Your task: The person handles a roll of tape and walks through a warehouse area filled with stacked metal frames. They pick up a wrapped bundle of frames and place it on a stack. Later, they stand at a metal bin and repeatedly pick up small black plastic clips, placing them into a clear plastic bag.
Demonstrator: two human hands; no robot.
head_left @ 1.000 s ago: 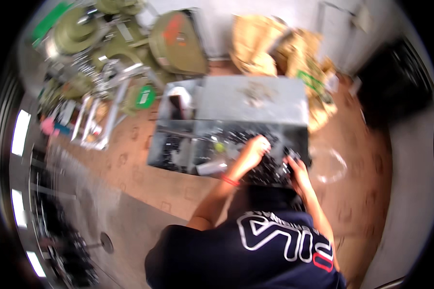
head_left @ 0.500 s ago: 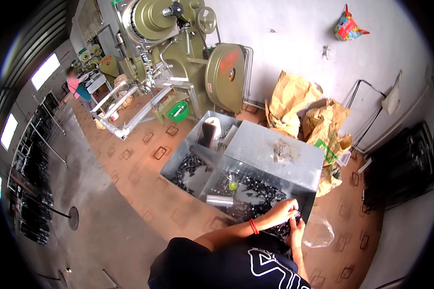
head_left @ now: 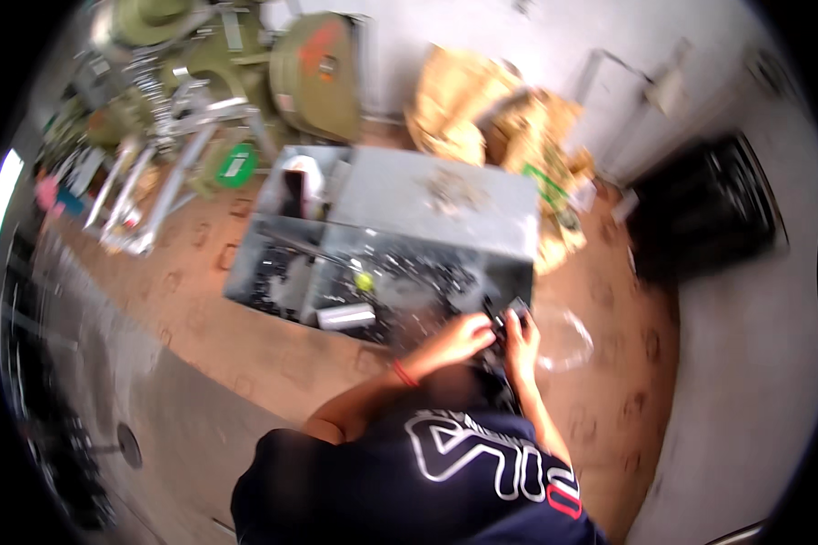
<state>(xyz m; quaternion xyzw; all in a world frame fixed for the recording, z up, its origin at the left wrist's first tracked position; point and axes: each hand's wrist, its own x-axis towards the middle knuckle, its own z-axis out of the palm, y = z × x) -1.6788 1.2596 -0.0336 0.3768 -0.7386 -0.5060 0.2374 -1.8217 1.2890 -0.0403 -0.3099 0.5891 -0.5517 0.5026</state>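
Note:
Both hands are close together over the near right corner of a grey metal bin [head_left: 445, 204]. My left hand [head_left: 469, 336], a red band at its wrist, has its fingers drawn together. Beside it, my right hand [head_left: 522, 341] is closed with its fingers up around something small and dark with a shiny edge. Motion blur hides what exactly lies in the fingers. Small black pieces [head_left: 436, 271] lie scattered in the bin's compartments. A pale, shiny rectangular piece [head_left: 346, 316] sits at the bin's near edge, with a small yellow-green thing [head_left: 364, 282] close to it.
A dark phone [head_left: 294, 193] and a white roll stand in the far left compartment. Clear plastic bag [head_left: 568, 341] right of my hands; brown paper bags [head_left: 463, 100] behind the bin. Olive machine [head_left: 318, 77] and green basin [head_left: 236, 166] at far left; black strips [head_left: 709, 213] hang at right.
The view has swung, so the bin and hands now appear further left and higher. My hands have moved slightly apart, and a dark thing shows above the right fingers.

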